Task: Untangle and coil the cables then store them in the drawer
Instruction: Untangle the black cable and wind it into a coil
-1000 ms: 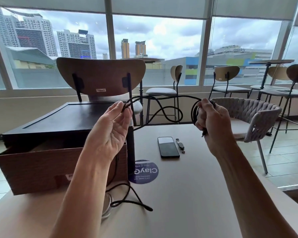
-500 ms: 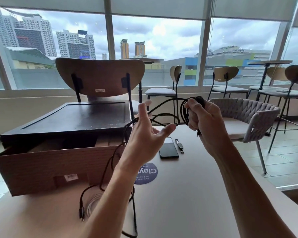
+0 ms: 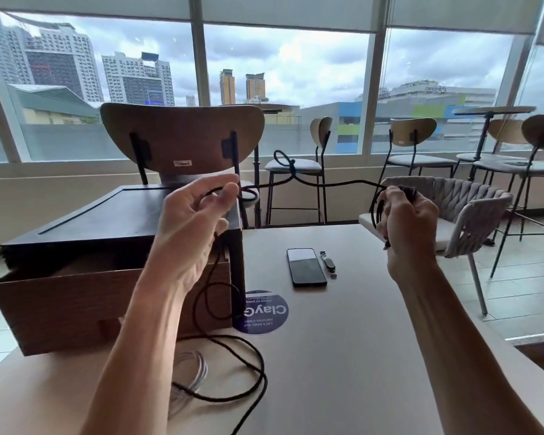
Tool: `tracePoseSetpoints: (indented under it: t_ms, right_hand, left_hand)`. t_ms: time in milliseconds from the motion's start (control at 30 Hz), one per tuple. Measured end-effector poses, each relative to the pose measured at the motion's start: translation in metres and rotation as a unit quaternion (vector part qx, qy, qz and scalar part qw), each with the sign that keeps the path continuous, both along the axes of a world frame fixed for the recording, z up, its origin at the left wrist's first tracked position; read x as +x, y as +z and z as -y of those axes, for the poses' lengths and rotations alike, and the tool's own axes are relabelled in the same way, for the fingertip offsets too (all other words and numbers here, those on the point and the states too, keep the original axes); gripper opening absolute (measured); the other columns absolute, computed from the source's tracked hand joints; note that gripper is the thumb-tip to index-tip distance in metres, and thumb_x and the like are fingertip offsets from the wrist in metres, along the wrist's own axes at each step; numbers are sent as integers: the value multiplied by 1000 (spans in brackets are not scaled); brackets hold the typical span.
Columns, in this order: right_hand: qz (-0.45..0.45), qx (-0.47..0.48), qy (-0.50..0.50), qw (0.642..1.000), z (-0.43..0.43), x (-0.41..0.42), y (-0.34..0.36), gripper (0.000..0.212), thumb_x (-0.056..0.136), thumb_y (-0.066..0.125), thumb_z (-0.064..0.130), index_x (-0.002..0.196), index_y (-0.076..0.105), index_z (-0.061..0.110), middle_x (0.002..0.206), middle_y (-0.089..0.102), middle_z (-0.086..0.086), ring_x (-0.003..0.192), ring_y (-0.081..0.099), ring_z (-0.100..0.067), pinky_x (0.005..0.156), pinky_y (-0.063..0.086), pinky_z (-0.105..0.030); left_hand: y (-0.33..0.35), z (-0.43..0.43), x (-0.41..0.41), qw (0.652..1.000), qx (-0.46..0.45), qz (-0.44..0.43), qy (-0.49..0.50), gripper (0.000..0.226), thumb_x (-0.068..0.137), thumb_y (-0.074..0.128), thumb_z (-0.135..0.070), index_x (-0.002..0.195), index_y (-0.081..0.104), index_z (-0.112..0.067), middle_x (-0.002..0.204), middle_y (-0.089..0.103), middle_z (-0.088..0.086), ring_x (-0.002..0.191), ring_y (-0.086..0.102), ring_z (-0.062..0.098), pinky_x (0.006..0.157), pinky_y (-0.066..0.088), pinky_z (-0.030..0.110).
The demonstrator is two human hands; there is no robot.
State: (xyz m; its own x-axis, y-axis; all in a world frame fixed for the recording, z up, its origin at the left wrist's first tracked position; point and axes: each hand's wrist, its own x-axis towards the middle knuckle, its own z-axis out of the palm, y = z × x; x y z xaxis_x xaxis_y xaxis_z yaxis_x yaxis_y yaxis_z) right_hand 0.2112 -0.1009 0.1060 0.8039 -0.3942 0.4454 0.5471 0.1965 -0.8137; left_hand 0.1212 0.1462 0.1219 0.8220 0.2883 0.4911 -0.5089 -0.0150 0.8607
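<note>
- Since the earlier frame, left hand point(image 3: 195, 221) and right hand point(image 3: 405, 227) are drawn apart.
- Black cable point(image 3: 321, 183) is stretched left-right (small loop midway), pinched left, coils fisted right, above the table point(image 3: 358, 340).

Two cables — black point(image 3: 324, 183), white point(image 3: 191, 368) — one phone point(image 3: 306, 267).

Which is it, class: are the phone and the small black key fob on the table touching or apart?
Apart. The head view shows a strip of bare table between the phone and the key fob.
</note>
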Motion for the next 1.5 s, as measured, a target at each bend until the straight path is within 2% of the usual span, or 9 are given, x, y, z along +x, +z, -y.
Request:
tracePoseSetpoints:
  t_ms: [167,300,433,667,767,933,1167,1367,1500]
  right_hand:
    - [3,3,-27,1000,-4,1,-3,13,97,48,13,87,56,9,58,32,1,47,26,-9,43,22,-24]
    - [11,-16,-16,1000,-3,-1,0,24,98,49,13,74,50,15,59,33,2,48,27,-9,44,23,-25]
    - [26,-49,10,998,-9,-5,2,31,99,50,11,69,48,18,55,33,4,44,27,-6,40,23,-22]
    - [51,-106,32,993,-21,-9,0,19,99,47,8,83,56,2,56,30,4,48,24,-8,45,20,-27]
    - [47,-99,45,993,-21,-8,1,20,100,47,8,86,56,-3,52,30,8,43,24,-4,42,22,-21]
    - [58,-116,85,988,-24,-13,3,23,101,48,10,87,53,-8,52,28,8,43,22,-5,42,20,-22]
    - [84,-100,171,977,-22,-22,9,25,100,44,3,78,55,10,46,30,13,40,21,-4,41,18,-20]
    - [88,-135,157,974,-18,-20,9,20,99,47,6,80,54,6,48,32,12,42,23,-5,42,22,-22]
    - [55,-278,-18,959,-10,-5,0,32,95,53,22,78,54,-6,53,36,7,51,32,-11,52,29,-29]
  left_hand:
    - [-9,-19,-3,979,120,6,167,33,78,81,-31,108,73,-20,52,40,-6,45,43,4,93,51,52]
    - [-14,-20,1,935,266,-18,235,27,80,74,-52,99,74,-33,84,62,19,95,57,55,88,51,55]
    - [-21,-16,12,932,291,-50,211,28,101,51,-44,81,68,-35,101,58,2,93,58,14,87,47,35]
    - [-11,18,6,912,337,-87,217,52,84,38,9,121,42,-26,118,44,-12,117,44,14,106,32,42]
    - [-6,33,3,939,288,-32,186,34,89,44,-1,112,46,-26,113,58,-6,104,58,22,101,44,54]
    - [-36,47,18,895,402,39,191,52,86,77,-16,131,51,-17,127,63,6,112,59,14,97,45,24]
    - [-49,62,26,933,347,-40,80,59,89,75,-31,142,51,-24,124,67,1,111,63,9,95,55,32]
    - [-50,84,27,951,296,-35,80,12,97,64,-23,100,74,-17,82,71,-10,71,61,-2,70,47,17]
    - [-39,68,22,946,305,-26,112,22,101,58,-16,86,73,-9,67,58,-15,57,53,-14,54,36,4]
